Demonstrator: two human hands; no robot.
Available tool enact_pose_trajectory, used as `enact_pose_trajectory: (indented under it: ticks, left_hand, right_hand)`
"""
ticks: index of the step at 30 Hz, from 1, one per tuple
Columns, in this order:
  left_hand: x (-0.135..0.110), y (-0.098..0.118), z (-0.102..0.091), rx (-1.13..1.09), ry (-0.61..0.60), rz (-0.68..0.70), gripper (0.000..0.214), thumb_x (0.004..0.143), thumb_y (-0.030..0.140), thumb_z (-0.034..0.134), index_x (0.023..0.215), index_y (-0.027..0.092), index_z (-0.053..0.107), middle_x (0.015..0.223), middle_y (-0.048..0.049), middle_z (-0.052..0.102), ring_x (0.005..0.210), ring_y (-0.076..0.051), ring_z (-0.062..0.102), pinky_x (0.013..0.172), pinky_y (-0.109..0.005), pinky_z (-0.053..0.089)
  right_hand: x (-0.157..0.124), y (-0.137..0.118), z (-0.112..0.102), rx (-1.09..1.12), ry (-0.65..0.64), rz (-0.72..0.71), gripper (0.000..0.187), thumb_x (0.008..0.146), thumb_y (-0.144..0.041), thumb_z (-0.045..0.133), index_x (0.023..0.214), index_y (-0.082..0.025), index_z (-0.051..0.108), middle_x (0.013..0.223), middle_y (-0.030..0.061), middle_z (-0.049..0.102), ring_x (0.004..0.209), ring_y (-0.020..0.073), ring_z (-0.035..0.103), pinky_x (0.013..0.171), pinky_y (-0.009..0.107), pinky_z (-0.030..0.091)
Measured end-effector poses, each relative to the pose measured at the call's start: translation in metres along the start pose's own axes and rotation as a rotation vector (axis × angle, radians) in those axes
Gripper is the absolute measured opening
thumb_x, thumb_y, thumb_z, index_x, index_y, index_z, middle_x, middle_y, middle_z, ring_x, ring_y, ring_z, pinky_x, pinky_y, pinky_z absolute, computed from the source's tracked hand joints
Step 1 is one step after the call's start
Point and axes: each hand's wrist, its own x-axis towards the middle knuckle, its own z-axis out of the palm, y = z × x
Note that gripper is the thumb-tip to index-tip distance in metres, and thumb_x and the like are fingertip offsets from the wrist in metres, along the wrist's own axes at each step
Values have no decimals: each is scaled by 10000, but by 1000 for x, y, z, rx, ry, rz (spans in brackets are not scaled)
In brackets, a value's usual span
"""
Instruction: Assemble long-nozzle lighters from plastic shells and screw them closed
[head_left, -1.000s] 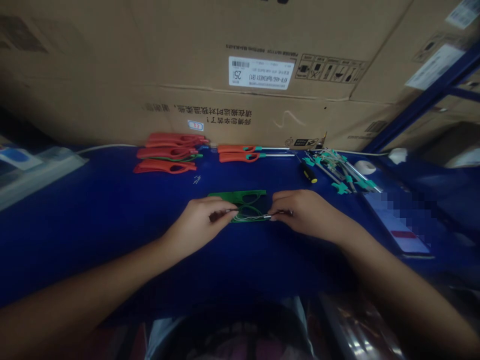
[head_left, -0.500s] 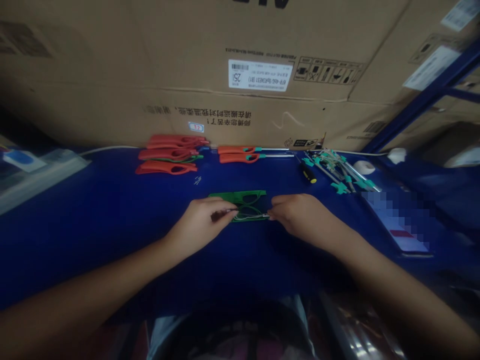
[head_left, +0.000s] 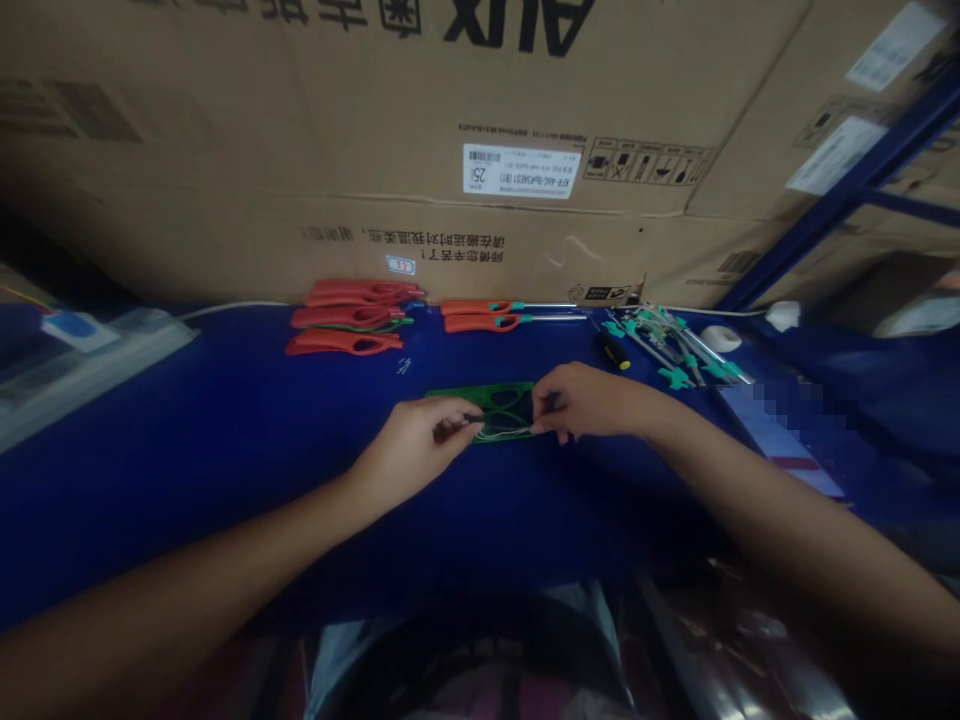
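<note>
1. Green plastic lighter shell (head_left: 450, 397) lies flat on the blue work table (head_left: 225, 480), mid-view, between the two hands. Long axis runs crosswise, left to right, roughly parallel to the table's far edge. Which way its nozzle end points cannot be told; the hands cover both ends.
2. Thin pale wire (head_left: 499, 432) crosses the lower part of the shell, over its open frame.
3. Left hand (head_left: 409, 450): thumb and fingers closed narrow on a small dark piece at the wire's left end, just over the shell.
4. Right hand (head_left: 589, 400): fingers bunched at the shell's right end, tips beside the wire's right end. Cannot tell whether they grip it.
5. Against the earlier frame: right hand has risen and turned, now arched over the shell's end rather than lying low beside it. Shell and left hand sit about where they were. Head has tilted up, so more of the carton lettering shows.
6. Far edge of table: orange lighter bodies (head_left: 352, 320) in a stack, two orange lighters (head_left: 480, 315) with metal tubes, black-and-yellow screwdriver (head_left: 615, 352), teal-and-metal parts (head_left: 675, 350) in a heap, white tape roll (head_left: 720, 339). Behind them, cardboard cartons (head_left: 517, 130).
</note>
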Motion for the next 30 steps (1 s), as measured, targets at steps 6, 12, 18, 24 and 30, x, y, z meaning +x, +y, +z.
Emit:
enact_pose_trajectory:
  ticks: [6, 12, 18, 24, 30]
  left_hand:
    - [0, 1, -1, -29, 2, -11, 107, 847, 204, 701, 941, 194, 753, 757, 0, 741, 614, -124, 662, 622, -224, 555]
    - [-1, -1, -4, -31, -13, 23, 124, 852, 201, 678, 950, 180, 752, 755, -11, 734, 608, -120, 658, 588, -215, 532]
    - [0, -6, -4, -24, -8, 37, 124, 869, 221, 671, 949, 175, 754, 778, -16, 723, 616, -117, 647, 579, -217, 509]
    - [-1, -4, -6, -7, -36, 62, 139, 891, 217, 656, 960, 175, 770, 843, -23, 722, 615, -103, 630, 584, -211, 503]
    - [-1, -3, -12, 56, -20, 120, 196, 944, 216, 600, 1040, 180, 767, 956, -43, 754, 784, -144, 707, 674, -220, 539]
  right_hand:
    - [6, 1, 0, 43, -102, 46, 122, 856, -164, 635, 751, -170, 573, 545, -11, 613, 525, 148, 655, 502, 236, 526]
    - [-3, 9, 13, 122, 25, -50, 109, 861, -190, 644, 957, -166, 598, 648, -48, 546, 530, 89, 527, 514, 209, 440]
    - [-1, 3, 30, -103, 286, -273, 134, 851, -168, 680, 984, -175, 698, 911, 17, 577, 681, 88, 510, 651, 229, 412]
    - [0, 1, 41, -91, 346, -284, 106, 861, -92, 633, 887, -177, 691, 937, 17, 602, 629, 72, 494, 637, 232, 391]
    - [-2, 2, 35, 27, 310, -295, 50, 888, -133, 598, 899, -177, 619, 822, -12, 629, 613, 86, 507, 631, 234, 395]
